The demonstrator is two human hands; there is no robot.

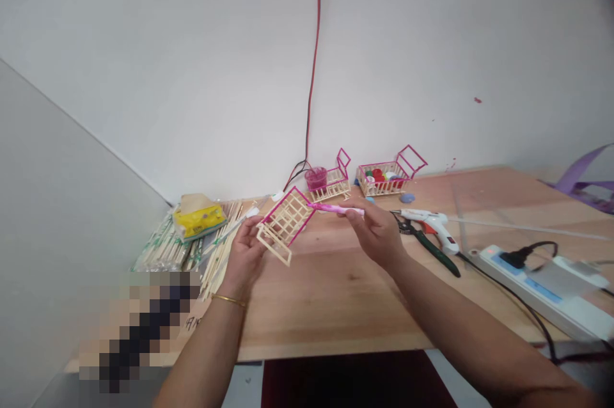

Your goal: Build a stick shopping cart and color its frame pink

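Note:
My left hand (247, 243) grips a small basket of thin wooden sticks (289, 216) by its lower left side. The basket is tilted, its upper edges painted magenta, while the handle frame at the near end is bare wood. In my right hand (377, 229) is a slim paintbrush (336, 208) with a pink-stained handle, pinched between thumb and fingers. Its magenta tip touches or nearly touches the basket's right edge. Behind the hands stand a cup of magenta paint (316, 179) and a similar stick basket with magenta edges (338, 184).
Another magenta-edged basket (384, 181) holds small coloured paint pots. To the right lie a white glue gun (432, 224), green-handled pliers (434, 251) and a power strip (542, 293) with cords. Bundled wooden sticks (158, 242) and a yellow tissue pack (199, 217) lie at left.

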